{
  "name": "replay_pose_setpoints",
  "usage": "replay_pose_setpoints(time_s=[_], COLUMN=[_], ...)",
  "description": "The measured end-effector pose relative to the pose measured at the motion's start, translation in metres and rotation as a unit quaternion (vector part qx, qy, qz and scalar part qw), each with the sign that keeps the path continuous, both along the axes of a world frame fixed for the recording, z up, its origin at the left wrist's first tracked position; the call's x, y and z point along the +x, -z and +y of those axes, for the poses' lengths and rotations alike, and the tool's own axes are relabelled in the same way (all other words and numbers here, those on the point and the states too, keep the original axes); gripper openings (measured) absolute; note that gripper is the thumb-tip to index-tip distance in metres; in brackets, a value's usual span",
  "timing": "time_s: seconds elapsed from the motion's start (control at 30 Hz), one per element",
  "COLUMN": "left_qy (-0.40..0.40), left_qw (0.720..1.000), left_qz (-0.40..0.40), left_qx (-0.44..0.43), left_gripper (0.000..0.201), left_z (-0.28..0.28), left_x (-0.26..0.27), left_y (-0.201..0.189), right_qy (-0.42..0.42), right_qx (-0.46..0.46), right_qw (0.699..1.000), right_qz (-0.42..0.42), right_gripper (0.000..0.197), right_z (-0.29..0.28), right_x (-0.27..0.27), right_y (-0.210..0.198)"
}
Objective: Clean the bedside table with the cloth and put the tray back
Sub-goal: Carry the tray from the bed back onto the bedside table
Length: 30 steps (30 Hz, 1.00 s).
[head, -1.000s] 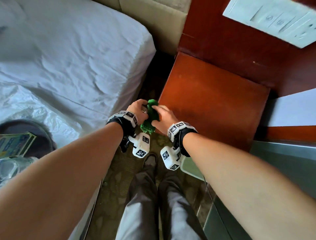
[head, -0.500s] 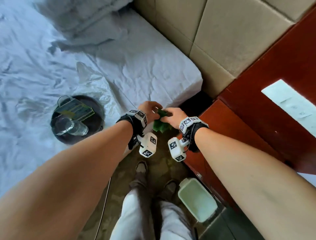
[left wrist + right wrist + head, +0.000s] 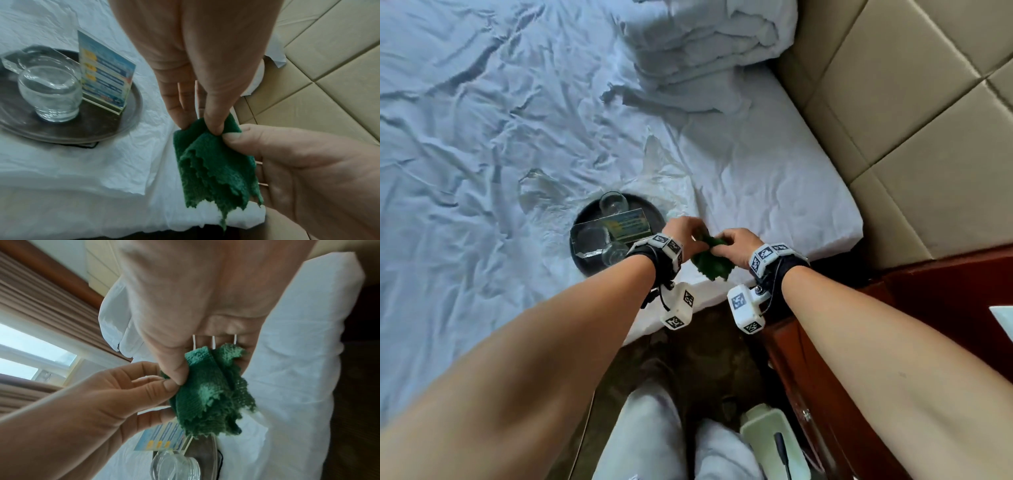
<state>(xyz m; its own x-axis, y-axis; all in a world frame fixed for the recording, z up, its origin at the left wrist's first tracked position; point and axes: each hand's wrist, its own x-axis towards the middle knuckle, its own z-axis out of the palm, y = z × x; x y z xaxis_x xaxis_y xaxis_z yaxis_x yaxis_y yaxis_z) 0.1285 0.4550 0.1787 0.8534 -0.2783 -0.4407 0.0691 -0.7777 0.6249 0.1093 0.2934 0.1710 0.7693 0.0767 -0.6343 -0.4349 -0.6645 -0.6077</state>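
L hand, R hand: fingertips pinched.

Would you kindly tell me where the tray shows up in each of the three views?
Head: tray on the bed, centre-left, beside the left hand.
Left wrist: tray at the left edge.
Right wrist: only a sliver of tray at the bottom.
Shared landmark: the blue card standing on it.
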Motion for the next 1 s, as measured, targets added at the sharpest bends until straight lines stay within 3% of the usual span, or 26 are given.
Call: replay_pose_setpoints(time_s=[0.1,0.27,0.53,0.8,1.0], left_qy=[-0.028,-0.119,-0.274,-0.296,-0.302], left_qw=[0.999,0.992,0.953,0.933,0.92], left_qz=[0.018,0.039,0.082,0.15,0.198], left_qx=[0.011,0.032,0.105,0.141,0.151], left_gripper=[0.021,0.019,0.019,0.041,0.063], left_z=[0.042,0.12,0.227,0.261,0.271], left_x=[0.013,0.024,0.025,0.023,0.031], left_y=[0.009,0.033,0.073,0.124,0.161], right_qy=[-0.043,-0.103,-0.116,-0.186,-0.215], right_qx=[-0.04,-0.136,-0.224,-0.291,-0.303], right_qw=[0.998,0.984,0.967,0.938,0.928], right_qz=[0.001,-0.044,-0.026,0.006,0.037], right_gripper=[0.02,0.047,0.043,0.021,0.038], right_z=[0.037,0.078,0.115,0.139,0.139], right_x=[0.021,0.051,0.082,0.11,0.129], right_y=[0.003,0.012,0.049,0.103,0.143])
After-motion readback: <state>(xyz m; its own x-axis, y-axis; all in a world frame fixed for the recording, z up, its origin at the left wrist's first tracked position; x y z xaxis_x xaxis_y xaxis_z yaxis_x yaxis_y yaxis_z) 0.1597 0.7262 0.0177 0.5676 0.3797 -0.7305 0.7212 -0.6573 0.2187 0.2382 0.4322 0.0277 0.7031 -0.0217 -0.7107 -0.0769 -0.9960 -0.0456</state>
